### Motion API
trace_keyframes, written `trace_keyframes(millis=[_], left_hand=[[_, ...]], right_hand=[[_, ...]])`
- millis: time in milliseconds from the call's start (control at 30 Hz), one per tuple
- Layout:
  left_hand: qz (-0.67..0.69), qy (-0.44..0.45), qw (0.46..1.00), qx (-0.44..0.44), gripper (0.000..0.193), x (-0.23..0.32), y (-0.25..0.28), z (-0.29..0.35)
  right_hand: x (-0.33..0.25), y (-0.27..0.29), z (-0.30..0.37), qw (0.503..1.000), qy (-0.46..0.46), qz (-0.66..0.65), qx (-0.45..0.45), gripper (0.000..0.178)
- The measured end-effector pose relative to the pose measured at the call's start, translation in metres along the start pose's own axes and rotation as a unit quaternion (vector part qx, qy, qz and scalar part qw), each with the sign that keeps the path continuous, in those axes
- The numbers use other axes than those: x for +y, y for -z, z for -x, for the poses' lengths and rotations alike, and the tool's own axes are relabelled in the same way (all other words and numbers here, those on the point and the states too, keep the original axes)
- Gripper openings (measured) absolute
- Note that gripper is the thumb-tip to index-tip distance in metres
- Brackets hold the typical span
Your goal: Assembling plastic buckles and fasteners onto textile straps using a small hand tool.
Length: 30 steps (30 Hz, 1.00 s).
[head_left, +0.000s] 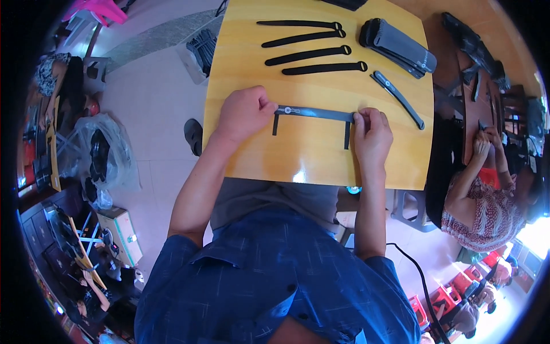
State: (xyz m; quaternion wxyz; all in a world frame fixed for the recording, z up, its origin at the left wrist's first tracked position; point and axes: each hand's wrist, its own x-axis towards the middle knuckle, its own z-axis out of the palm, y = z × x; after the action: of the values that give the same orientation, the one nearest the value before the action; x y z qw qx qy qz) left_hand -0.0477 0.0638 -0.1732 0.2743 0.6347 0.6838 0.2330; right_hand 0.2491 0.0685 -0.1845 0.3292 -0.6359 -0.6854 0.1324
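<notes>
As the left hand (245, 116) pinches one end of a grey strip (321, 113), the right hand (374, 136) grips the other, holding it straight over a yellow table (252, 161), two short dark bars (347, 137) just below it. Even tension and level ends would probably serve best here, keeping the strip flat and untwisted. A round pale emblem with fine lettering, too small to read, marks its left end. Beyond lie four black straps (309, 55), a folded strap (399, 101) and a dark stack (398, 49) bearing pale print.
</notes>
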Motion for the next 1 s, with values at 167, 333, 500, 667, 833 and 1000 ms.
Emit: trace_keyframes(millis=[167, 333, 500, 667, 833, 1000], left_hand=[[0.013, 0.027, 0.999, 0.033, 0.024, 0.007, 0.013, 0.02], [-0.094, -0.269, 0.948, 0.143, 0.042, 0.037, -0.009, 0.052], [-0.077, -0.238, 0.959, 0.133, 0.044, 0.046, -0.033, 0.047], [-0.152, -0.208, 0.965, 0.046, 0.027, 0.047, -0.043, 0.013], [-0.166, -0.258, 0.951, 0.049, 0.016, 0.041, -0.045, 0.002], [-0.147, -0.306, 0.94, 0.016, 0.011, 0.037, -0.031, 0.003]], right_hand=[[-0.006, 0.01, 0.008, 0.997, 0.015, 0.04, 0.065, 0.025], [-0.034, 0.007, 0.02, 0.98, 0.189, 0.06, 0.028, 0.035], [-0.034, -0.004, 0.013, 0.978, 0.206, 0.037, 0.009, 0.028], [-0.042, -0.006, 0.005, 0.977, 0.214, 0.007, 0.012, 0.023], [-0.05, -0.004, 0.033, 0.975, 0.219, -0.026, 0.005, 0.013], [-0.042, -0.006, 0.059, 0.98, 0.19, -0.055, 0.009, 0.009]])
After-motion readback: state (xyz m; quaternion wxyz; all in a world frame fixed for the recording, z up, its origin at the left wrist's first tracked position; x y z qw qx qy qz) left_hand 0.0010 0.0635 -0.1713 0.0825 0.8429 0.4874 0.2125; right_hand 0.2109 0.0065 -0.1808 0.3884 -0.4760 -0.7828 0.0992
